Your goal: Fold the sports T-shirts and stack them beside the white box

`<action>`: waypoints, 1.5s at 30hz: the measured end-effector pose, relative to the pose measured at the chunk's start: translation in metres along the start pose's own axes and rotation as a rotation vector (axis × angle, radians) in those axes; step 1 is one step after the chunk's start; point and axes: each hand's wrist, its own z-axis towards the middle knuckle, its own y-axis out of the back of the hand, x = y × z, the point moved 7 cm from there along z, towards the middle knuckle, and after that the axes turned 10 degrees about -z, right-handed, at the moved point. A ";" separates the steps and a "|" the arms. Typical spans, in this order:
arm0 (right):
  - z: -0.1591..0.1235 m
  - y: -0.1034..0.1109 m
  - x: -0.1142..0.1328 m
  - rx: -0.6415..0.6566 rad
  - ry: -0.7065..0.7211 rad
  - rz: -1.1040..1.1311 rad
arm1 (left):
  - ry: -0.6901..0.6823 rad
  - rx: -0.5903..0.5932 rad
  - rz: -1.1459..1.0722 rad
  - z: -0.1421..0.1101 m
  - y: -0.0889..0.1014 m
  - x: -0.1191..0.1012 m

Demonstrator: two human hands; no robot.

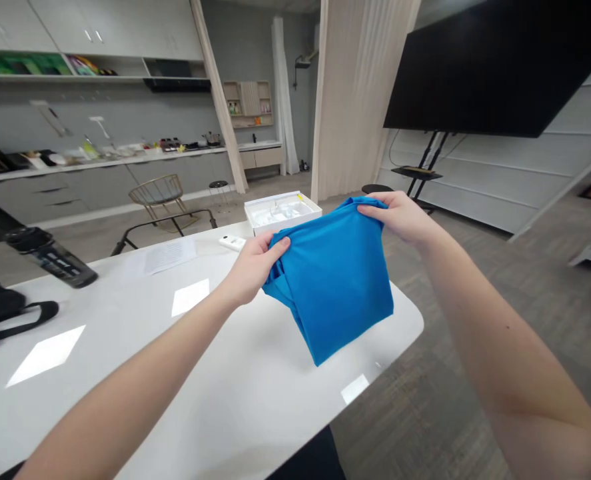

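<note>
A folded blue cloth [342,280] hangs in the air over the right part of the white table, stretched between my two hands. My left hand [253,268] pinches its upper left corner, thumb on the near side. At the upper right corner, my right hand [399,215] grips the edge in the same way. The cloth looks like a garment in several layers, but I cannot tell its exact kind. Its lower edge slants, with the left bottom corner lowest. The fingers behind the fabric are hidden.
On the white table [215,393] stand an open white box [282,212] with items inside, a small white device [232,243], papers [168,257], a dark bottle [50,257] and a black strapped item [10,310]. Chairs stand beyond; a large screen [495,67] is at the right.
</note>
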 end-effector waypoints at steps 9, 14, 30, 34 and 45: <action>0.128 -0.060 -0.182 0.055 -0.207 -0.060 | 0.265 -0.117 -0.071 0.169 0.056 0.170; 0.167 -0.123 -0.275 0.141 -0.334 -0.067 | 0.274 -0.268 0.479 0.222 0.119 0.247; 0.064 -0.260 -0.105 0.366 0.112 -0.475 | 0.041 -0.069 0.878 0.089 0.165 0.153; -0.035 -0.347 -0.005 0.719 0.254 -0.227 | 0.202 0.151 0.785 -0.051 0.190 0.099; -0.118 -0.602 0.225 1.083 0.389 0.093 | 0.216 -0.595 1.152 -0.376 0.414 -0.028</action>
